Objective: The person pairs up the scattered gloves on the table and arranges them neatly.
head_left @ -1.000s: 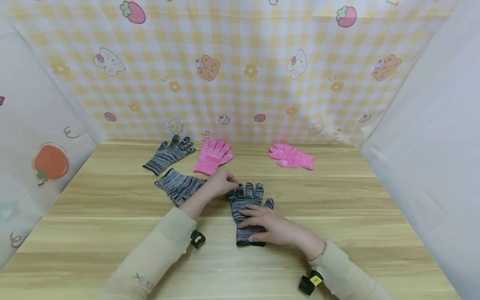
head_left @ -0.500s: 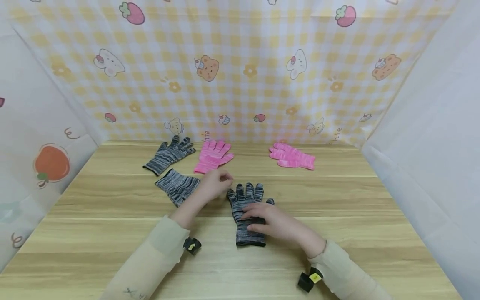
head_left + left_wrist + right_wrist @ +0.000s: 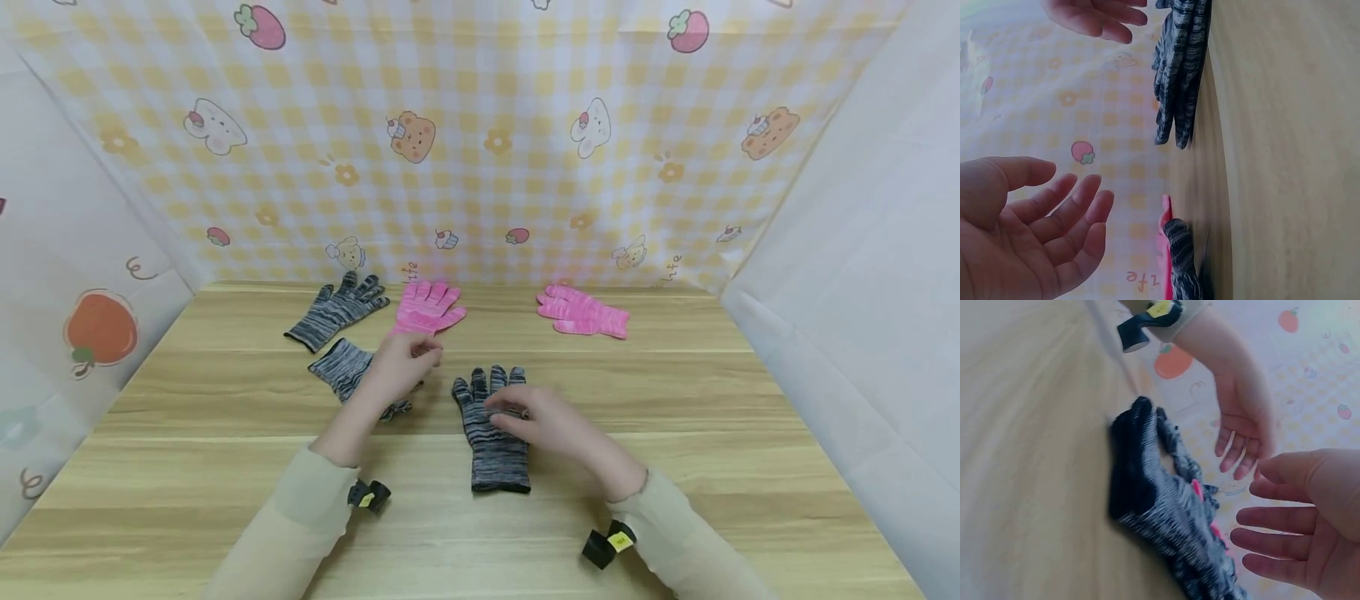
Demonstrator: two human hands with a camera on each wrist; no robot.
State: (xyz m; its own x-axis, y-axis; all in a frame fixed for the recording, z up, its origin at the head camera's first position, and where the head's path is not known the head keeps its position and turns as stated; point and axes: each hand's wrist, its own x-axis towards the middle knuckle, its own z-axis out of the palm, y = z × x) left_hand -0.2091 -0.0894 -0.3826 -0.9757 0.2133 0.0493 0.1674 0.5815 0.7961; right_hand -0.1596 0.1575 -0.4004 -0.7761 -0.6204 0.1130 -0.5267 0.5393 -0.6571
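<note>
A black-and-grey knit glove (image 3: pixel 498 462) lies flat in the middle of the table, fingers pointing away. My right hand (image 3: pixel 558 425) hovers over its palm and thumb side, with fingers relaxed and nothing held, as the right wrist view also shows. A second black-and-grey glove (image 3: pixel 341 367) lies slanted to the left. My left hand (image 3: pixel 397 371) hangs above it and hides part of its fingers. In the left wrist view that left hand (image 3: pixel 1054 237) has loosely bent fingers and holds nothing.
Another black-and-grey glove (image 3: pixel 336 312) lies at the back left, beside a pink glove (image 3: pixel 426 307). A second pink glove (image 3: pixel 581 312) rests at the back right. A yellow checked cloth (image 3: pixel 465 192) hangs behind the wooden table (image 3: pixel 675 467), with white cloth at both sides.
My left hand has drawn away leftward from the middle glove's fingertips. My right hand has lifted off that glove and shifted slightly forward. The gloves stay where they were.
</note>
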